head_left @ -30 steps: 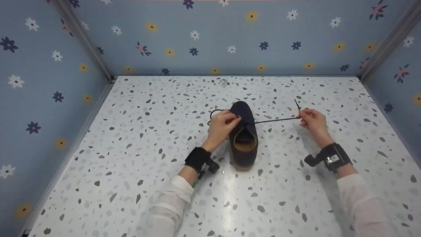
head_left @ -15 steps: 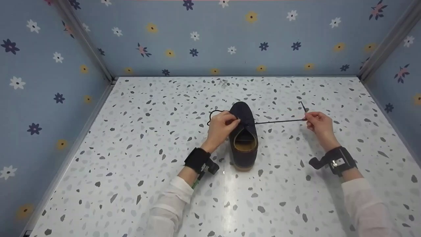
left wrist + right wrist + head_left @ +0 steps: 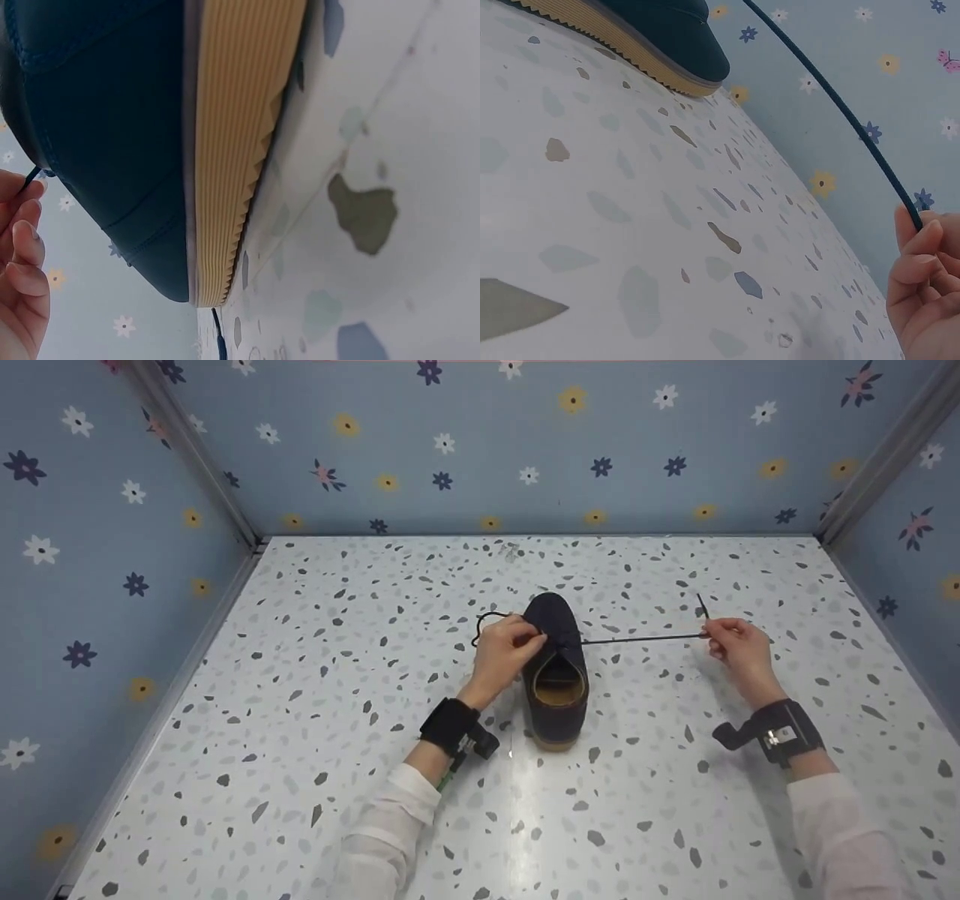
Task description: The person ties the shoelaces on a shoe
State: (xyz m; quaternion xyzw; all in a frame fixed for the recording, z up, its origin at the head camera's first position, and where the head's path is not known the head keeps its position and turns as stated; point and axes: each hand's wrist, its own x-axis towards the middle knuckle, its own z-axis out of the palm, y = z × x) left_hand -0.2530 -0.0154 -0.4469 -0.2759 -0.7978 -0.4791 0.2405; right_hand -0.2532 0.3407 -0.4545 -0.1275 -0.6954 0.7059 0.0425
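A dark navy shoe (image 3: pixel 559 724) stands upright on the table, toe pointing away, with a tan ridged sole (image 3: pixel 232 150). At its lacing my left hand (image 3: pixel 501 649) pinches a dark shoelace (image 3: pixel 30 180) between thumb and forefinger. A loop of lace (image 3: pixel 481 624) shows left of that hand. Out to the right, my right hand (image 3: pixel 742 652) pinches the other lace (image 3: pixel 645 639) near its end. That lace runs straight from the shoe to the fingers, and its free tip (image 3: pixel 701 601) sticks up past them. The right wrist view shows the lace (image 3: pixel 832 97) held taut above the table.
The white speckled table (image 3: pixel 360 810) spreads round the shoe. Blue flowered panels (image 3: pixel 480 442) wall it in at the back and both sides, with metal posts (image 3: pixel 199 457) at the corners. Each wrist wears a black strap (image 3: pixel 787 727) with a camera mount.
My right hand has drawn the lace farther right and slightly toward me, so the stretch between shoe and fingers is longer. The left hand and the shoe have stayed almost still.
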